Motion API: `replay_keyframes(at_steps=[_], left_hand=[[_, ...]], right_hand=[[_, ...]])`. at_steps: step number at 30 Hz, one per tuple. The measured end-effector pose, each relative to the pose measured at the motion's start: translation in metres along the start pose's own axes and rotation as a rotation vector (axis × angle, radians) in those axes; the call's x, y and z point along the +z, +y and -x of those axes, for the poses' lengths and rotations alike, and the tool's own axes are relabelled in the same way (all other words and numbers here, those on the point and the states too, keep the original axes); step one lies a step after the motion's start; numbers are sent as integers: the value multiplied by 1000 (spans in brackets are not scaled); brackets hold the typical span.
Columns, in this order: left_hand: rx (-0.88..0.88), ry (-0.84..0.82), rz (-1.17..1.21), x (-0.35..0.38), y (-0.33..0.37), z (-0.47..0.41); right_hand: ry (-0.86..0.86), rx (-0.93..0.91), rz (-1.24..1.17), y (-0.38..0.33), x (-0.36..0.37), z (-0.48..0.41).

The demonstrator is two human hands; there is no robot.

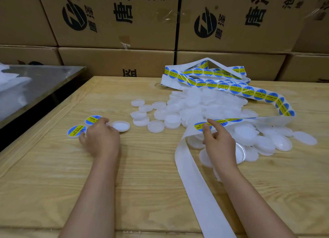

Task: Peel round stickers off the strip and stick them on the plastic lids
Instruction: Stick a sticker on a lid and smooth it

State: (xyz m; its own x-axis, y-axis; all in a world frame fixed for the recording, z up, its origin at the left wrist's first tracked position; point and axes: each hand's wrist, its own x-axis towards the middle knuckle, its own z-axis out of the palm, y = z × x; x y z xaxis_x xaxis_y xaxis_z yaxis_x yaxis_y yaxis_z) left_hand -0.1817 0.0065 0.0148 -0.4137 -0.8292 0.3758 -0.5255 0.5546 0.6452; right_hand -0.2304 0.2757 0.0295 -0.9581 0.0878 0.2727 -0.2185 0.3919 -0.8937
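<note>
A white backing strip (195, 184) with round blue-and-yellow stickers (236, 89) loops over a heap of white plastic lids (204, 106) on the wooden table (151, 175). My right hand (219, 143) pinches the first sticker (200, 126) at the strip's bend, thumb on it and forefinger stretched over it. Two stickered lids (76, 130) (91, 119) lie at the left. My left hand (102, 136) rests on the table between them and a bare upturned lid (121, 126), fingers curled and touching the lids.
Stacked cardboard boxes (115, 24) wall off the back of the table. A metal surface (41, 81) with white material on it stands at the left, lower than the boxes. Loose lids (283, 142) spread to the right of my right hand.
</note>
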Motion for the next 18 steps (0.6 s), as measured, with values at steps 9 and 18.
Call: replay_keyframes(at_steps=[9, 18], left_hand=[[205, 13, 7, 0, 17, 10], [859, -72, 493, 14, 73, 79]], right_hand=[[55, 289, -477, 2, -1, -6], [79, 332, -544, -5, -6, -5]])
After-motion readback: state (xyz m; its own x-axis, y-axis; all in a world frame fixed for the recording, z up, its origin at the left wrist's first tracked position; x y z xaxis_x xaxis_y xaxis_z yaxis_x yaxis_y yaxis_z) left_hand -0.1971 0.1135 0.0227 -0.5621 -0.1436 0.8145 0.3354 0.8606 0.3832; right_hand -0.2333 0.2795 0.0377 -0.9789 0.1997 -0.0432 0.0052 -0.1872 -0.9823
